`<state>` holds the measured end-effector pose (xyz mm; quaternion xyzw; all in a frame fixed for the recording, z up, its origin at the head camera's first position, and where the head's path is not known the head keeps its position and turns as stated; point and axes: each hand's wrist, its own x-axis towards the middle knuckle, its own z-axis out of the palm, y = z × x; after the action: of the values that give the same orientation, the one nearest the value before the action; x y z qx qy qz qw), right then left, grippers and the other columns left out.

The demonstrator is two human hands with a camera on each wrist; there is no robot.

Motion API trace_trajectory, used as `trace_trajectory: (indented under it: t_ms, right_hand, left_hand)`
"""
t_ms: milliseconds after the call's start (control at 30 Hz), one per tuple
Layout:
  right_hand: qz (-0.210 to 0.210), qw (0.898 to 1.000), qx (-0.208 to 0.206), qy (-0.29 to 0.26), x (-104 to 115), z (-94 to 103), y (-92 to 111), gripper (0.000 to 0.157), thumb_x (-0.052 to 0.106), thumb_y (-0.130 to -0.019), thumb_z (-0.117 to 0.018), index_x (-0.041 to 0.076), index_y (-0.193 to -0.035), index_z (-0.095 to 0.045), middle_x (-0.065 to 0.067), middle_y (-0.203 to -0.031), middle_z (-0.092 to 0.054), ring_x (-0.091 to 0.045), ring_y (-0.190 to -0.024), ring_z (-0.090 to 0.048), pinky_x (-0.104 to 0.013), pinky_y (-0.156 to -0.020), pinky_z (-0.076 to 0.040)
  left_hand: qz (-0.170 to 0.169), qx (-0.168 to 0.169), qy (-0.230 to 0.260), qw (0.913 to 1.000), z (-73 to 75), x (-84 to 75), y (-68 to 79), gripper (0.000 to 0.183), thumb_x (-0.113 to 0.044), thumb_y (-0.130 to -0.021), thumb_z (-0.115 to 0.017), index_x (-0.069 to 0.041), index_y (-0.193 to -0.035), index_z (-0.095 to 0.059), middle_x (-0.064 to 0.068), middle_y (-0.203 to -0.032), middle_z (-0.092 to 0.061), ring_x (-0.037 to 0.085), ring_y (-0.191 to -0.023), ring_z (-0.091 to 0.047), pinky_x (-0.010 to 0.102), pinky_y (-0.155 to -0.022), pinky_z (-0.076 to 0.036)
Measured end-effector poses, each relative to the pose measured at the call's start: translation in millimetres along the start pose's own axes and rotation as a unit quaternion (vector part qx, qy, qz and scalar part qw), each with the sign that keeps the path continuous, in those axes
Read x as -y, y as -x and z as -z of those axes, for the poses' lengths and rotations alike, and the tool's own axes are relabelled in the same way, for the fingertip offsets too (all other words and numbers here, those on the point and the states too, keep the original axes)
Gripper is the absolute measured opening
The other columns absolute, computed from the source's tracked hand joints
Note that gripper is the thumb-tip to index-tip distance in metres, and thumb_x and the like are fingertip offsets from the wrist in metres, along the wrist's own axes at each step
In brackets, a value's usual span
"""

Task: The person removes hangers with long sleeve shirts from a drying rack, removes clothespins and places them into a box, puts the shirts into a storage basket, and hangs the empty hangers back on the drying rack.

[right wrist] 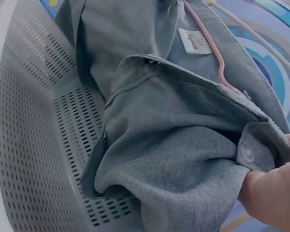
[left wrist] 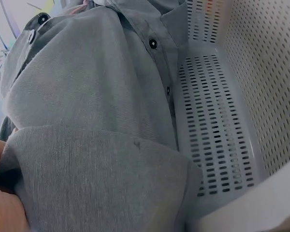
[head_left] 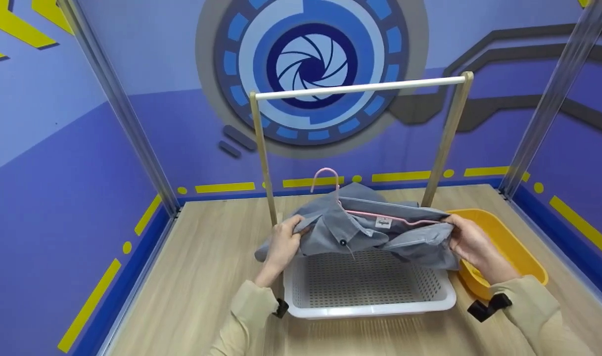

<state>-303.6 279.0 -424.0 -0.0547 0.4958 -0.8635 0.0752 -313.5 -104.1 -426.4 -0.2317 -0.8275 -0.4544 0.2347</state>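
Observation:
A grey buttoned shirt (head_left: 325, 232) is held up over a white perforated basket (head_left: 370, 312), with a pink hanger (head_left: 380, 216) inside its collar opening. The hanger's hook stands up above the collar. At the shirt's left shoulder area, my left hand (head_left: 284, 242) grips the cloth; in the left wrist view only part of that hand (left wrist: 5, 208) shows. My right hand (head_left: 471, 243) pinches the opposite shoulder near the hanger's end. The right wrist view shows the thumb (right wrist: 275, 193) against the cloth beside a button. A white label (right wrist: 194, 41) is visible inside the collar.
Behind the shirt stands a rack with wooden posts (head_left: 446, 138) and a white crossbar (head_left: 360, 88). A yellow tub (head_left: 508, 242) sits right of the basket on the wooden table (head_left: 197, 277). Printed panels (head_left: 172, 133) and metal frame posts enclose the table.

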Motion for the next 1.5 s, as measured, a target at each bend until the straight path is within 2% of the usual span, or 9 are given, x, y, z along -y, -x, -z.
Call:
trace_trajectory:
  t_ms: [100,300,467,567,900,1033,1200,1300,1500]
  right_hand:
    - [-0.003,1.0,0.015,0.01,1,0.7,0,0.033,0.0,-0.096,-0.026,-0.001,-0.083,-0.057,-0.007,-0.081,-0.051,-0.014,-0.072,-0.052,-0.024,-0.065,-0.045]
    - [-0.021,0.983,-0.013,0.181,7,2.7,-2,0.019,0.013,-0.096,-0.043,0.004,-0.09,-0.059,-0.005,-0.087,-0.053,-0.013,-0.078,-0.053,-0.028,-0.07,-0.046]
    - [-0.043,0.975,-0.028,0.218,8,4.0,-4,0.017,0.015,-0.094,-0.048,0.004,-0.091,-0.061,-0.005,-0.085,-0.057,-0.014,-0.076,-0.058,-0.028,-0.069,-0.048]
    - [-0.046,0.98,-0.033,0.193,8,3.5,-4,0.021,0.012,-0.094,-0.046,0.005,-0.084,-0.063,-0.004,-0.078,-0.058,-0.012,-0.069,-0.057,-0.026,-0.064,-0.047]
    - [-0.099,0.993,0.033,0.063,15,10.2,-7,0.032,0.005,-0.096,-0.036,0.0,-0.082,-0.064,-0.008,-0.075,-0.058,-0.014,-0.064,-0.056,-0.024,-0.061,-0.047]
    - [-0.137,0.985,0.107,-0.002,19,17.5,-9,0.039,0.003,-0.098,-0.027,-0.004,-0.088,-0.064,-0.012,-0.081,-0.061,-0.017,-0.071,-0.06,-0.026,-0.068,-0.048]
    - [-0.161,0.962,0.197,-0.097,23,24.4,-13,0.046,0.001,-0.099,-0.016,-0.01,-0.099,-0.061,-0.017,-0.09,-0.062,-0.022,-0.082,-0.061,-0.029,-0.076,-0.047]
    - [-0.164,0.954,0.213,-0.135,23,24.0,-16,0.047,0.002,-0.099,-0.015,-0.011,-0.1,-0.06,-0.018,-0.092,-0.062,-0.023,-0.084,-0.062,-0.03,-0.078,-0.046]
    - [-0.156,0.953,0.223,-0.135,16,18.1,-21,0.049,0.002,-0.099,-0.012,-0.01,-0.102,-0.059,-0.018,-0.097,-0.061,-0.025,-0.089,-0.06,-0.033,-0.081,-0.044]
  left_hand:
    - [-0.004,-0.011,-0.001,0.9999,-0.8,0.1,0.5,0.008,0.0,-0.08,-0.065,-0.006,-0.076,-0.061,-0.001,-0.073,-0.06,0.012,-0.065,-0.053,0.029,-0.061,-0.043]
    - [0.001,-0.019,0.015,0.9997,1.4,1.4,3.6,0.011,0.004,-0.08,-0.063,-0.005,-0.075,-0.06,-0.001,-0.071,-0.057,0.011,-0.062,-0.047,0.026,-0.058,-0.039]
    - [-0.001,-0.018,0.006,0.9998,2.4,2.4,3.5,0.014,0.009,-0.078,-0.061,-0.005,-0.076,-0.06,-0.001,-0.072,-0.058,0.011,-0.064,-0.047,0.027,-0.06,-0.041]
    - [-0.004,-0.016,0.004,0.9999,2.8,1.9,2.4,0.016,0.012,-0.077,-0.059,-0.005,-0.077,-0.061,-0.001,-0.072,-0.057,0.011,-0.065,-0.048,0.028,-0.061,-0.041]
    - [0.026,0.012,0.037,0.9989,7.3,3.2,-0.4,0.011,0.007,-0.083,-0.058,-0.003,-0.084,-0.061,0.0,-0.075,-0.056,0.012,-0.066,-0.046,0.027,-0.063,-0.04]
    - [0.032,0.018,0.05,0.9981,9.1,4.9,-2.7,0.007,0.002,-0.085,-0.058,-0.004,-0.083,-0.059,-0.001,-0.075,-0.055,0.013,-0.067,-0.046,0.028,-0.064,-0.039]
    - [0.043,0.001,0.065,0.997,9.9,7.1,-4.0,0.007,0.001,-0.085,-0.058,-0.004,-0.081,-0.058,-0.001,-0.075,-0.055,0.014,-0.069,-0.048,0.03,-0.066,-0.039]
    - [0.046,-0.003,0.079,0.9958,9.0,7.8,-4.0,0.006,0.001,-0.085,-0.059,-0.003,-0.08,-0.058,0.0,-0.076,-0.055,0.016,-0.071,-0.048,0.032,-0.066,-0.039]
    - [0.042,-0.001,0.084,0.9956,8.4,6.8,-4.2,0.005,0.0,-0.085,-0.059,-0.004,-0.082,-0.059,0.001,-0.078,-0.057,0.016,-0.072,-0.049,0.031,-0.066,-0.039]
